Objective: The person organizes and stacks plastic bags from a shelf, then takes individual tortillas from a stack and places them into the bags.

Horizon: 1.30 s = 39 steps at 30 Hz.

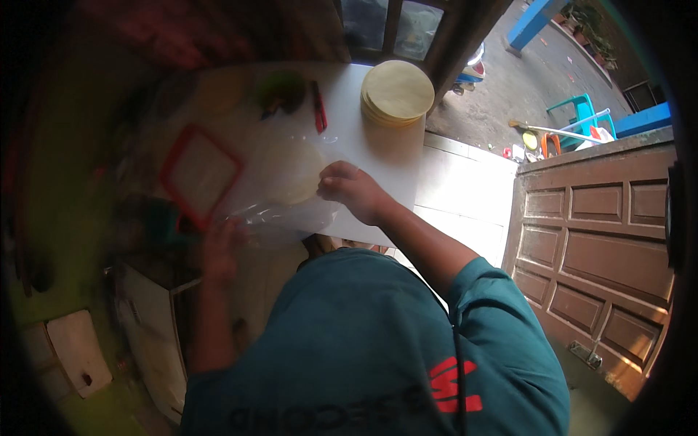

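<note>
On the white table, a round pale sheet (297, 177) lies within or under a clear plastic bag (278, 220); the glare hides which. My right hand (351, 191) has its fingers curled together at the sheet's right edge and seems to pinch it. My left hand (221, 248), blurred and in shadow, is at the bag's near left edge and appears to hold the plastic. Just beyond that hand is a red-framed square tray (202, 169) with a pale middle. A neat stack of round pale sheets (398, 92) stands at the table's far right corner.
A red-handled cutter knife (319, 111) and a green bowl (281, 90) are at the back of the white table (349, 82). A panelled wooden door (594, 245) stands at the right. Outside are a turquoise plastic chair (583, 117) and a broom (556, 131).
</note>
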Available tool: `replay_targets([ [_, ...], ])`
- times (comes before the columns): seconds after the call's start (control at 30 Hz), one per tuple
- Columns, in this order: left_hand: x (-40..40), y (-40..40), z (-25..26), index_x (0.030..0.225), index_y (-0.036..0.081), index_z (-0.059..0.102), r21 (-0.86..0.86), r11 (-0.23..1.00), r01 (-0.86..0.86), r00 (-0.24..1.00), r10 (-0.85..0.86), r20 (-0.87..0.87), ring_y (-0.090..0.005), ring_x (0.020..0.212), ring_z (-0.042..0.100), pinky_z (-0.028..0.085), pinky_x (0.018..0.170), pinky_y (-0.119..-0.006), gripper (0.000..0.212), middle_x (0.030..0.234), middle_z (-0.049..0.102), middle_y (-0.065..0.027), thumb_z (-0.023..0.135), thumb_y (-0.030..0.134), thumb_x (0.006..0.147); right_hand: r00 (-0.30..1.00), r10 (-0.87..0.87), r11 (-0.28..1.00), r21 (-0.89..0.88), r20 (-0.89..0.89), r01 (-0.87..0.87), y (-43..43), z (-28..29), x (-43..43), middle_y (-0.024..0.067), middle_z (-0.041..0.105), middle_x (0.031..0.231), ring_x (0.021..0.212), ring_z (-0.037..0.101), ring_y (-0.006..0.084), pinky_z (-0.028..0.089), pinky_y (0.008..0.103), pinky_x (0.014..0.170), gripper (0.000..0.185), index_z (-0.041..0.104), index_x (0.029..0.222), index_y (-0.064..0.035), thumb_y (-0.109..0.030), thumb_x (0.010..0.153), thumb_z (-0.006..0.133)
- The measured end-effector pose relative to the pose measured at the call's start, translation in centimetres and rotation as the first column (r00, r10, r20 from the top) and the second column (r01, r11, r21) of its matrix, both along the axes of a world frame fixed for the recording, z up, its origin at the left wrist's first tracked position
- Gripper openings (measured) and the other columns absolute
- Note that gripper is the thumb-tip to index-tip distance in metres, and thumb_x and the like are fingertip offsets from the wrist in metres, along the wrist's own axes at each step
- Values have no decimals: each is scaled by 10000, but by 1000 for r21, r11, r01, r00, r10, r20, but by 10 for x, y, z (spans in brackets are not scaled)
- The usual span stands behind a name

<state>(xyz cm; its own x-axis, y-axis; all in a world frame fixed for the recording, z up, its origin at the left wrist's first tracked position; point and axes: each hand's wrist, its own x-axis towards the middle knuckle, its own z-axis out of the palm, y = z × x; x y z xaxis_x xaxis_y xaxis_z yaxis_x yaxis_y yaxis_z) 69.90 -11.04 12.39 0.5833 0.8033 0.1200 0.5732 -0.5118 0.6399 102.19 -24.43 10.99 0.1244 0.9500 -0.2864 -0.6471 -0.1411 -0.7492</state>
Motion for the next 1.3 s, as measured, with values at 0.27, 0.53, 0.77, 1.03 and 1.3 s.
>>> replay_targets([
  [0.27, 29, 6, -11, 1101, 51, 564, -835, 536, 127, 761, 487, 428, -145, 837, 622, 541, 756, -309, 191, 947, 624, -44, 609, 127, 932, 987, -101, 994, 17, -121, 104, -23, -8, 16, 118, 603, 1002, 904, 601, 260, 471, 383, 875, 288, 551, 1127, -14, -137, 875, 621],
  [0.53, 14, 37, -42, 1102, 39, 562, -820, 560, 114, 834, 395, 386, -139, 845, 619, 536, 785, -303, 210, 968, 623, -47, 617, 128, 921, 924, -381, 914, -144, 22, 380, -23, -6, -8, 67, 614, 890, 822, 585, 180, 459, 326, 817, 190, 603, 1002, -22, -163, 882, 644],
  [0.77, 0, 65, -34, 1248, 19, 513, -382, 901, 204, 956, -101, 274, -158, 910, 608, 502, 856, -319, 424, 1052, 624, -67, 668, 98, 862, 733, -209, 925, -111, 647, 362, -2, 40, -73, 54, 613, 794, 741, 559, 158, 463, 313, 702, 204, 602, 826, -15, -179, 829, 724],
  [1.03, 78, 34, 43, 1284, 41, 496, -695, 439, 570, 822, -302, 483, -139, 907, 600, 501, 810, -289, 460, 1005, 611, -82, 682, 71, 864, 217, -336, 931, 288, 917, 224, 7, 42, -145, 135, 509, 712, 655, 490, 328, 415, 409, 604, 290, 510, 751, -66, -142, 720, 788],
  [1.3, 68, 18, 36, 1273, 33, 483, -550, 573, 608, 761, -223, 609, -146, 901, 598, 503, 806, -301, 420, 1004, 590, -80, 635, 29, 881, 636, -326, 794, -163, 699, 586, -22, 67, -138, 45, 579, 700, 664, 500, 112, 429, 296, 641, 312, 544, 760, -29, -279, 902, 664],
])
